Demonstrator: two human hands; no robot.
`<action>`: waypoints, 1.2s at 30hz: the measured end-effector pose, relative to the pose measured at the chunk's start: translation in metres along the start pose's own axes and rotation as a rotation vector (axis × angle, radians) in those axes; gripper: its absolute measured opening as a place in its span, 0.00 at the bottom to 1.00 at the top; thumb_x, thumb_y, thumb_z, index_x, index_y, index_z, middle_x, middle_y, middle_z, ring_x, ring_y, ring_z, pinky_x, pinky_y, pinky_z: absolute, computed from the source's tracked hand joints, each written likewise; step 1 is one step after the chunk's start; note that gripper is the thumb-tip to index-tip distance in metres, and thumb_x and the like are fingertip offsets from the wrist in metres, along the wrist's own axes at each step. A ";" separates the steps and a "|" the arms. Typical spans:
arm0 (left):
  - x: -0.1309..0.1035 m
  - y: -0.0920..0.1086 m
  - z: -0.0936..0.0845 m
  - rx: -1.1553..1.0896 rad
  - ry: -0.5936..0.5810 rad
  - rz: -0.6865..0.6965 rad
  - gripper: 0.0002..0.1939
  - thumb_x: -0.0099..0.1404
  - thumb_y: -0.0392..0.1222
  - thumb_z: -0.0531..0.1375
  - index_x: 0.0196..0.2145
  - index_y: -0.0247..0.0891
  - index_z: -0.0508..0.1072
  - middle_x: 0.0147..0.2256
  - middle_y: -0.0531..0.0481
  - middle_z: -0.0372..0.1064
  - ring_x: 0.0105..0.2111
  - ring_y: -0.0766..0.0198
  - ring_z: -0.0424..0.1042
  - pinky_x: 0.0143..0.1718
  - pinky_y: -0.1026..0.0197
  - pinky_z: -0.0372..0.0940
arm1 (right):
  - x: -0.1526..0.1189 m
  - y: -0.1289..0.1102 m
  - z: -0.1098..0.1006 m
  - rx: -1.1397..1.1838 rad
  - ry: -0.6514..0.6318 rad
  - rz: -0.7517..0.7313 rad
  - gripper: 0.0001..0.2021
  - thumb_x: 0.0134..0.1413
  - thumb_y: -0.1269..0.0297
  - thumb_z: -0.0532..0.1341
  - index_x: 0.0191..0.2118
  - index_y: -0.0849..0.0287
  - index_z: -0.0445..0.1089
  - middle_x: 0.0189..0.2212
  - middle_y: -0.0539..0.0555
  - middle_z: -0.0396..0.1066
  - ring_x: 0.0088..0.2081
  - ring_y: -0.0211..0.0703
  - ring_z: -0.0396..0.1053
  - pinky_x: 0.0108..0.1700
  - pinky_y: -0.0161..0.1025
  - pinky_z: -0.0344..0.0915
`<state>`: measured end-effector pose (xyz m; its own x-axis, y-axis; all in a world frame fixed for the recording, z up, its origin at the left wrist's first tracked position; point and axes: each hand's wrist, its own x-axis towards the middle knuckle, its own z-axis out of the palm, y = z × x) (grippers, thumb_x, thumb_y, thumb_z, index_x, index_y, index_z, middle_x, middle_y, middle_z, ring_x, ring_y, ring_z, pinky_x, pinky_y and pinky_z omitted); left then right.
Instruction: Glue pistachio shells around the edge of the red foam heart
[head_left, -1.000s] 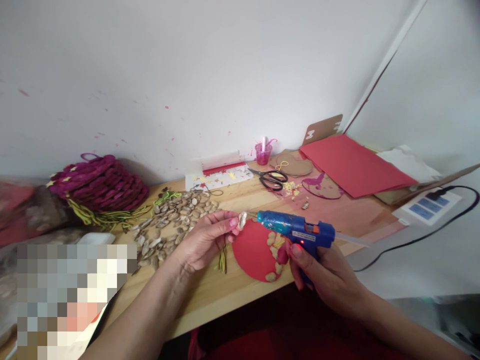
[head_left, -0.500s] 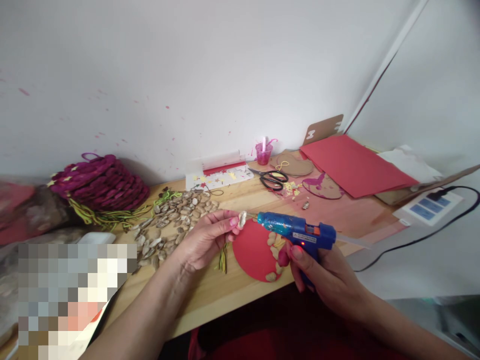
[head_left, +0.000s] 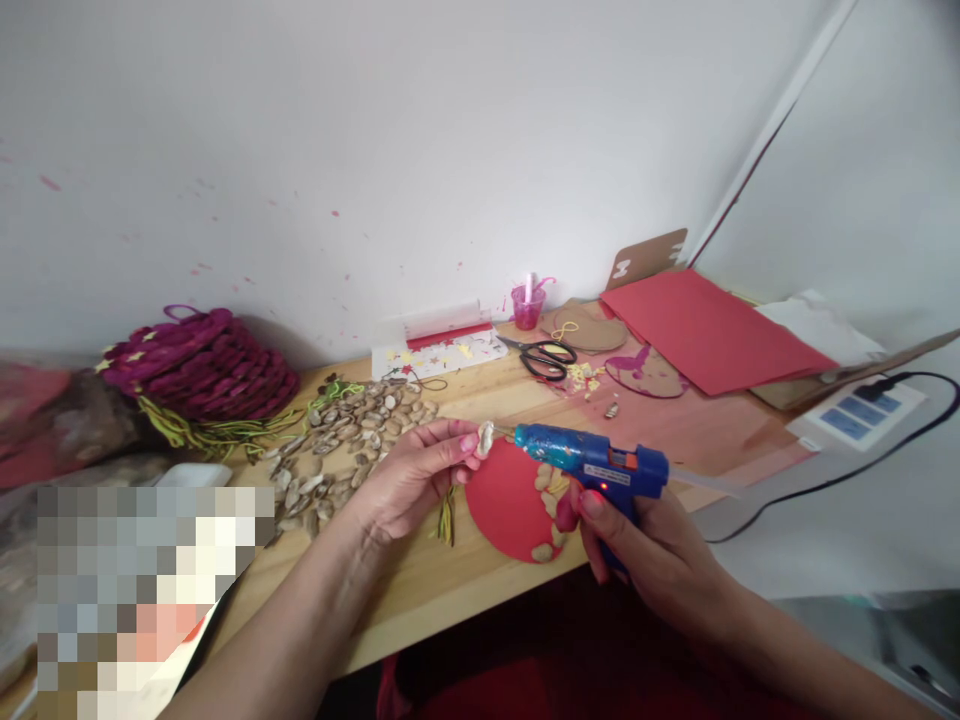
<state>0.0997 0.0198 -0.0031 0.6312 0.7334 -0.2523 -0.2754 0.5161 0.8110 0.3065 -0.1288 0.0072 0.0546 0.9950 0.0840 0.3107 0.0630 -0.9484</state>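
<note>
Between the thumb and fingers of my left hand (head_left: pixel 420 470) is a peanut shell half (head_left: pixel 486 440), its hollow side turned toward the right. My right hand (head_left: pixel 637 540) is wrapped round the grip of a blue hot glue gun (head_left: pixel 592 460) with a small red light lit. The gun's nozzle points left, right at the shell; whether it touches cannot be made out. Below both hands lies a red paper disc (head_left: pixel 502 505) with several peanut shells (head_left: pixel 542 552) along its right edge. Loose peanut shells (head_left: pixel 367 430) are heaped left of my left hand.
Behind are black-handled scissors (head_left: pixel 551 358), a pink cup (head_left: pixel 528 305) and a sheet of star stickers (head_left: pixel 442 355). Red card (head_left: pixel 712 330) lies at right, near a power strip (head_left: pixel 862 415) with a black cord. A stack of magenta shell-covered pieces (head_left: pixel 202 365) stands at left.
Almost nothing differs. The glue gun has shifted very slightly to the left, while the left hand keeps the shell at about the same place.
</note>
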 end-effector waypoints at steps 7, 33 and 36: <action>-0.001 0.001 -0.001 -0.016 -0.029 0.024 0.12 0.53 0.38 0.75 0.34 0.32 0.80 0.27 0.48 0.74 0.26 0.71 0.70 0.27 0.71 0.65 | -0.003 -0.002 -0.001 -0.010 -0.008 0.007 0.22 0.69 0.47 0.52 0.29 0.56 0.67 0.17 0.48 0.66 0.22 0.38 0.64 0.26 0.37 0.60; -0.001 0.002 0.002 -0.032 0.017 0.015 0.14 0.50 0.37 0.76 0.33 0.32 0.80 0.24 0.50 0.74 0.24 0.71 0.71 0.25 0.71 0.66 | -0.009 -0.005 -0.002 -0.191 -0.114 -0.062 0.15 0.70 0.53 0.52 0.35 0.54 0.67 0.22 0.48 0.68 0.24 0.40 0.66 0.27 0.38 0.62; -0.001 0.002 0.001 -0.033 0.019 0.012 0.14 0.50 0.37 0.76 0.33 0.32 0.80 0.24 0.50 0.74 0.24 0.71 0.71 0.25 0.71 0.66 | -0.008 -0.006 -0.001 -0.205 -0.115 -0.064 0.16 0.70 0.53 0.51 0.32 0.54 0.66 0.22 0.49 0.68 0.24 0.40 0.66 0.27 0.38 0.62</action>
<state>0.0992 0.0197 -0.0006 0.6136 0.7479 -0.2532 -0.3066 0.5211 0.7965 0.3056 -0.1372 0.0124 -0.0765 0.9925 0.0953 0.4963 0.1208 -0.8597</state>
